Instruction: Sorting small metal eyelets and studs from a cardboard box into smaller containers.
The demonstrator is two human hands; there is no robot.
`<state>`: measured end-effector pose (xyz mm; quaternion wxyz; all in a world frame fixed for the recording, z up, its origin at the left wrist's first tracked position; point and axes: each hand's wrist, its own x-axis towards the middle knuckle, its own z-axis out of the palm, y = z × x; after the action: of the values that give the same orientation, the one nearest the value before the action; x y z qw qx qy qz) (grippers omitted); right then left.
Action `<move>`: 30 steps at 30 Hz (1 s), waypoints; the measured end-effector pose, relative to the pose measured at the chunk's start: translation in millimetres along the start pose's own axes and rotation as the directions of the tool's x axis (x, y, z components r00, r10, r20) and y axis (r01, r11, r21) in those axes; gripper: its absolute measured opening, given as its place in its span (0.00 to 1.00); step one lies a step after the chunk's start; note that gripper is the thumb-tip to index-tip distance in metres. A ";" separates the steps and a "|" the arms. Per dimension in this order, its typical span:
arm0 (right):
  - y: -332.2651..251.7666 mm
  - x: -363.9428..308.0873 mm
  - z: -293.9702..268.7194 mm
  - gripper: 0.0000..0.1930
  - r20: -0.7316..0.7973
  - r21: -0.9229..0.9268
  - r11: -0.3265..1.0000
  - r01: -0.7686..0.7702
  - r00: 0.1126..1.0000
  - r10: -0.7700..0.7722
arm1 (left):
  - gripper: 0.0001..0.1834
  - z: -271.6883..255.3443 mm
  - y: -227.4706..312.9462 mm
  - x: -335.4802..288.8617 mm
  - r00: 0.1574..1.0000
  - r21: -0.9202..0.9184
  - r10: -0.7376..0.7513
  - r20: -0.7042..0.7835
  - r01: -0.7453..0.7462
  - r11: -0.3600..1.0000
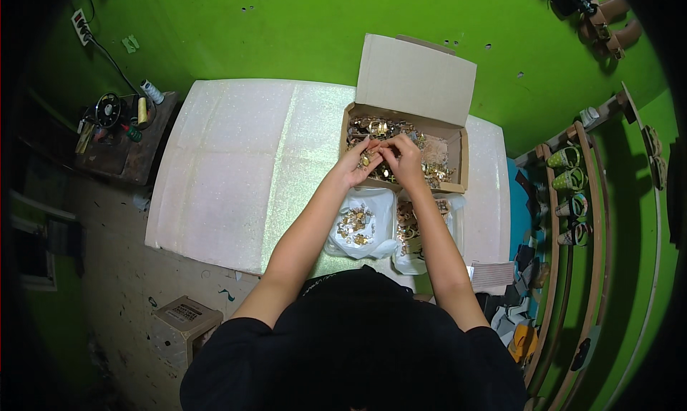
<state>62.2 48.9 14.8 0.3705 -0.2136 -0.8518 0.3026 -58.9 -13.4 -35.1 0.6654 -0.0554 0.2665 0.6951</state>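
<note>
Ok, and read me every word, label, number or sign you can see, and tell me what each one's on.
Beige stool: dark printing on its top, small and blurred; I won't copy it out.
Black shirt: pale marks near the collar, too small to read.
Open cardboard box: no writing visible on the inside of its lid.
Otherwise, I can't make out any wording.

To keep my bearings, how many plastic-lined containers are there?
2: the left container, in front of the box; the right container beside it, partly hidden by the right forearm.
</note>
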 end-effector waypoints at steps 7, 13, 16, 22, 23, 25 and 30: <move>-1.8 0.8 0.5 0.05 -0.043 -0.030 0.999 0.041 0.998 -0.042 | 0.21 -2.1 1.7 1.0 0.998 -0.011 -0.027 0.064 0.028 1.000; -2.7 1.6 0.3 0.03 0.079 -0.039 0.997 -0.059 0.995 0.062 | 0.22 -4.3 0.8 2.2 0.990 -0.043 -0.020 0.137 0.026 0.999; -6.6 3.9 1.2 0.05 0.096 -0.055 0.992 -0.110 0.989 0.115 | 0.23 -2.3 1.7 0.6 0.990 -0.069 -0.008 0.144 0.018 0.997; 6.8 3.4 0.0 0.05 -0.073 0.120 0.986 -0.118 0.989 0.127 | 0.24 6.0 3.0 -6.1 0.996 -0.094 0.003 0.092 0.006 0.996; 10.0 2.0 -0.7 0.05 -0.071 0.246 0.933 -0.263 0.955 0.288 | 0.24 6.9 3.6 -7.7 0.992 -0.138 0.000 0.124 0.018 0.990; 10.5 1.9 -4.1 0.06 -0.029 0.383 0.825 -0.417 0.887 0.461 | 0.24 5.7 4.5 -8.5 0.988 -0.183 0.000 0.156 0.029 0.983; 13.6 -1.8 -7.1 0.06 -0.050 0.204 0.917 -0.344 0.931 0.361 | 0.24 7.7 2.9 -8.1 0.988 -0.156 -0.007 0.157 0.032 0.987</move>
<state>70.6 60.3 8.6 0.3651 -0.3397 -0.7495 0.4354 -58.6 -17.2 -24.1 0.6843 -0.0561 0.1573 0.7098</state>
